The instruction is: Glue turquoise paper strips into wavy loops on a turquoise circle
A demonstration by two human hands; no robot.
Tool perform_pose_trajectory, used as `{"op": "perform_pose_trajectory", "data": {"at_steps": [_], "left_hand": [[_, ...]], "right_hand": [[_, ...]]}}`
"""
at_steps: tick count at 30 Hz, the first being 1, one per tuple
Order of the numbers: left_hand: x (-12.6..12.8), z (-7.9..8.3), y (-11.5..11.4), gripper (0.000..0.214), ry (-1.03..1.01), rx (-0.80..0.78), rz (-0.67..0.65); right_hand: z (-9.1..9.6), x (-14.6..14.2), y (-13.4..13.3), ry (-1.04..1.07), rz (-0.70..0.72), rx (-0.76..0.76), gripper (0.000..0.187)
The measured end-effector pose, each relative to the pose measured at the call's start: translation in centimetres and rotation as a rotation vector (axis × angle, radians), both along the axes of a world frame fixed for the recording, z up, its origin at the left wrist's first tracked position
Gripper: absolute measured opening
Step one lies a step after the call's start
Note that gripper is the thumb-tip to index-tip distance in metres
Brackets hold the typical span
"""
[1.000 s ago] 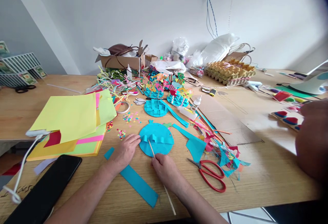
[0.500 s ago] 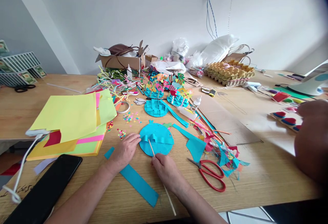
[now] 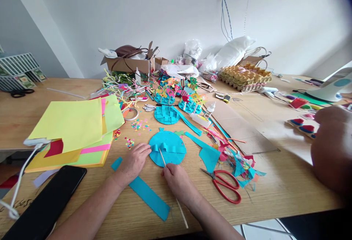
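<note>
A round blue paper cutout [image 3: 172, 154] lies on the wooden table [image 3: 277, 188], with a folded blue strip glued across its middle. My left hand [image 3: 134, 162] rests at the cutout's left edge, fingers curled down and pressing on the paper. My right hand [image 3: 176, 179] is closed around a thin wooden stick [image 3: 162, 157], whose tip touches the folded strip; the stick's other end sticks out behind my wrist. A long blue paper strip [image 3: 148, 195] lies between my forearms.
Red-handled scissors [image 3: 225, 185] and paper scraps lie right of my hands. A stack of coloured paper [image 3: 74, 130] and a black phone [image 3: 44, 205] sit on the left. Finished paper crafts, a glue bottle [image 3: 210, 110] and boxes stand behind. Another person's arm [image 3: 331, 148] is at right.
My hands stay in place on the cutout and stick. The view has shifted slightly, and the other person's arm at the right has edged a little inward.
</note>
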State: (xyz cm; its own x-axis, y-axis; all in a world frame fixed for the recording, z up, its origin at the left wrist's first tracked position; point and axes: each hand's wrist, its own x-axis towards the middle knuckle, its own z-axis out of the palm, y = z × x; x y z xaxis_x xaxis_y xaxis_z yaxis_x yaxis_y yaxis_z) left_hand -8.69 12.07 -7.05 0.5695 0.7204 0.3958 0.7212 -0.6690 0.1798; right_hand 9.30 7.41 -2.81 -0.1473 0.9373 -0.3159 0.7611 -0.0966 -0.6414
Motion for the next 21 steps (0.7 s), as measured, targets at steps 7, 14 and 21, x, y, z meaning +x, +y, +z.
{"op": "perform_pose_trajectory", "data": {"at_steps": [7, 14, 21], "left_hand": [[0.02, 0.12, 0.00, 0.034, 0.007, 0.006, -0.005], [-0.13, -0.12, 0.05, 0.032, 0.000, -0.002, -0.006], [-0.14, -0.01, 0.05, 0.032, 0.033, -0.004, -0.003]], "right_hand": [[0.45, -0.16, 0.05, -0.040, -0.021, -0.028, 0.032], [0.45, -0.09, -0.12, -0.046, -0.032, -0.027, 0.032], [-0.02, 0.07, -0.21, -0.037, -0.028, 0.005, 0.032]]}}
